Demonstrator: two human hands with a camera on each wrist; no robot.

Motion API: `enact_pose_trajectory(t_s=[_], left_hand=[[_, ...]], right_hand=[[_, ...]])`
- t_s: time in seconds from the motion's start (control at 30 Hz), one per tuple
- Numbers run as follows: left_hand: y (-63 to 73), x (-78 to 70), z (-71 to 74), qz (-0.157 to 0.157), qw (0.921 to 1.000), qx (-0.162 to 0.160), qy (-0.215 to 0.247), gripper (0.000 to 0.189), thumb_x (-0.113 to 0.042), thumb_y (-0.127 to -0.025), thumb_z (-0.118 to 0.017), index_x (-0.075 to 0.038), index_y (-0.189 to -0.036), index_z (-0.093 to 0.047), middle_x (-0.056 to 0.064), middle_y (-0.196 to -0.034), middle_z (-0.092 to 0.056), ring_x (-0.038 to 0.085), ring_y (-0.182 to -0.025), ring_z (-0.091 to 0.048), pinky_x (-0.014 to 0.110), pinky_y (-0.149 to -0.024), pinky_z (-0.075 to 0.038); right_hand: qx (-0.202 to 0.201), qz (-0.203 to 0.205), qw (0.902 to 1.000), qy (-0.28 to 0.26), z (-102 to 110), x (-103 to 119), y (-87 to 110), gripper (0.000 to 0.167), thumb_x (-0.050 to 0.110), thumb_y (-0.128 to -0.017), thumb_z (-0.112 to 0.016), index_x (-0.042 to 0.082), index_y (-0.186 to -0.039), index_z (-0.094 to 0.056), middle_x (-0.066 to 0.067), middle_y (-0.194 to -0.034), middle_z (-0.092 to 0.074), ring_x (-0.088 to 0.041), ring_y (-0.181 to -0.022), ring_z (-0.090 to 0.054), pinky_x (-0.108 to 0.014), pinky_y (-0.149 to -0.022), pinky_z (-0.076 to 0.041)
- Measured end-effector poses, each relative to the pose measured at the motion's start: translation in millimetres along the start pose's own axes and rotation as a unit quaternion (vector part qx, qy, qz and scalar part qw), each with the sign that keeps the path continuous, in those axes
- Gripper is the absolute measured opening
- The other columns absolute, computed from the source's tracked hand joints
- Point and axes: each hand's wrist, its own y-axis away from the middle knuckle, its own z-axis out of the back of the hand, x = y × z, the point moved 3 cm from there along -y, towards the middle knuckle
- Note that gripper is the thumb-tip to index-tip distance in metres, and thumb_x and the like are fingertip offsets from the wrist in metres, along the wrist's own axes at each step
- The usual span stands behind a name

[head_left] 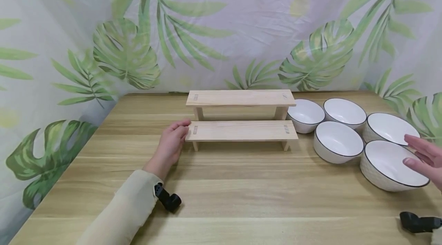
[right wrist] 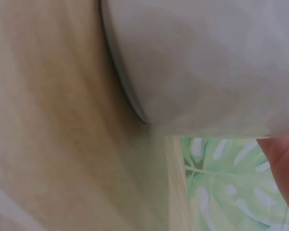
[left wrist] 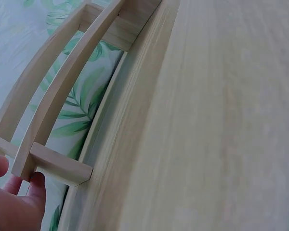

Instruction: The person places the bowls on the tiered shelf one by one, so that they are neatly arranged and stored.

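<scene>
A two-tier wooden rack (head_left: 241, 131) stands at the middle of the table, its upper board set behind the lower one. My left hand (head_left: 169, 141) grips the left end of the lower board; the left wrist view shows thumb and fingers (left wrist: 37, 185) around that end. At the right, my right hand (head_left: 428, 157) hovers by the front-right white bowl (head_left: 374, 176), thumb and fingers spread apart. One finger (right wrist: 285, 168) appears beside the bowl wall (right wrist: 207, 72) in the right wrist view; whether it touches is unclear.
Several more white, dark-rimmed bowls (head_left: 328, 155) stand close together right of the rack. The nearest small bowl (head_left: 304, 127) sits against the rack's right end. A leaf-print cloth (head_left: 241, 38) hangs behind the wooden table (head_left: 241, 191).
</scene>
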Motion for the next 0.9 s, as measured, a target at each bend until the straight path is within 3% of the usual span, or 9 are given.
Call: enact_pose_trajectory(t_s=[0.27,0.33,0.47,0.5,0.57,0.67,0.73,0.8,0.9], left_hand=[[-1.8,4.8,-1.5,0.004,0.9999,-0.001,0.013,0.041,0.002,-0.089,-0.043,0.006,-0.13,-0.044,0.01,-0.133,-0.041,0.008,-0.098,-0.048,0.011,-0.072,-0.043],[-1.9,5.4,-1.0,0.007,0.9999,-0.003,0.015,0.041,0.002,-0.089,-0.043,0.006,-0.13,-0.044,0.007,-0.128,-0.043,0.006,-0.093,-0.05,0.011,-0.07,-0.042],[-2.0,6.4,-0.9,0.01,0.9997,0.001,0.024,0.041,0.004,-0.089,-0.043,0.006,-0.13,-0.044,0.003,-0.119,-0.046,0.003,-0.086,-0.051,0.012,-0.067,-0.042],[-1.7,6.3,-1.1,0.011,0.9996,0.002,0.026,0.041,0.004,-0.089,-0.043,0.006,-0.13,-0.043,0.003,-0.12,-0.046,0.003,-0.087,-0.051,0.012,-0.068,-0.042],[-1.8,6.5,-1.1,0.014,0.9994,0.003,0.03,0.042,0.004,-0.09,-0.043,0.005,-0.131,-0.043,0.005,-0.123,-0.045,0.004,-0.088,-0.051,0.012,-0.069,-0.043],[-1.5,6.3,-0.8,0.018,0.9991,0.001,0.037,0.042,0.004,-0.09,-0.043,0.004,-0.132,-0.042,0.007,-0.13,-0.043,0.004,-0.091,-0.051,0.012,-0.07,-0.043],[-1.2,5.9,-0.6,0.02,0.9989,0.0,0.042,0.042,0.004,-0.09,-0.043,0.005,-0.132,-0.042,0.009,-0.133,-0.042,0.004,-0.091,-0.051,0.012,-0.07,-0.043],[-1.0,5.8,-0.7,0.021,0.9988,0.0,0.044,0.042,0.004,-0.09,-0.043,0.005,-0.132,-0.042,0.008,-0.133,-0.042,0.004,-0.09,-0.051,0.012,-0.07,-0.043],[-1.7,6.9,-0.9,0.023,0.9986,0.0,0.047,0.042,0.004,-0.09,-0.044,0.004,-0.132,-0.042,0.008,-0.131,-0.043,0.004,-0.089,-0.051,0.012,-0.069,-0.043]], right_hand=[[-0.003,-0.034,0.9991,0.027,-8.5,16.2,3.5,0.074,0.006,-0.087,-0.061,0.034,-0.145,-0.026,0.039,-0.127,-0.025,0.021,-0.109,-0.02,0.006,-0.086,-0.012],[0.006,-0.046,0.9982,0.036,-9.9,20.3,3.7,0.074,0.009,-0.086,-0.063,0.033,-0.146,-0.025,0.041,-0.128,-0.022,0.018,-0.118,-0.015,0.005,-0.086,-0.01],[0.033,-0.066,0.9951,0.065,-12.8,25.7,4.1,0.076,0.017,-0.085,-0.066,0.032,-0.147,-0.024,0.046,-0.125,-0.014,-0.007,-0.139,0.001,-0.009,-0.102,0.001],[0.039,-0.067,0.9945,0.07,-13.2,26.6,4.3,0.077,0.018,-0.084,-0.067,0.031,-0.147,-0.025,0.046,-0.124,-0.014,-0.014,-0.14,0.004,-0.012,-0.103,0.003],[0.044,-0.057,0.9947,0.073,-13.9,28.7,3.7,0.076,0.018,-0.082,-0.069,0.026,-0.146,-0.028,0.047,-0.123,-0.015,-0.016,-0.14,0.003,-0.018,-0.105,0.006],[0.033,-0.031,0.9955,0.083,-14.8,31.2,1.4,0.075,0.017,-0.078,-0.072,0.022,-0.144,-0.036,0.047,-0.122,-0.019,-0.007,-0.137,-0.004,-0.01,-0.101,0.0],[0.027,-0.018,0.9953,0.091,-15.6,32.5,0.1,0.075,0.016,-0.076,-0.074,0.019,-0.142,-0.039,0.047,-0.12,-0.021,-0.008,-0.136,-0.007,-0.008,-0.098,-0.002],[0.025,-0.01,0.9945,0.101,-16.4,33.7,-1.0,0.076,0.016,-0.074,-0.075,0.016,-0.142,-0.039,0.033,-0.139,-0.022,-0.018,-0.138,-0.009,-0.005,-0.095,-0.003],[0.04,0.0,0.9916,0.123,-17.3,36.9,-2.1,0.078,0.018,-0.073,-0.075,0.007,-0.141,-0.038,-0.01,-0.151,-0.024,-0.047,-0.135,-0.011,-0.017,-0.105,-0.001]])
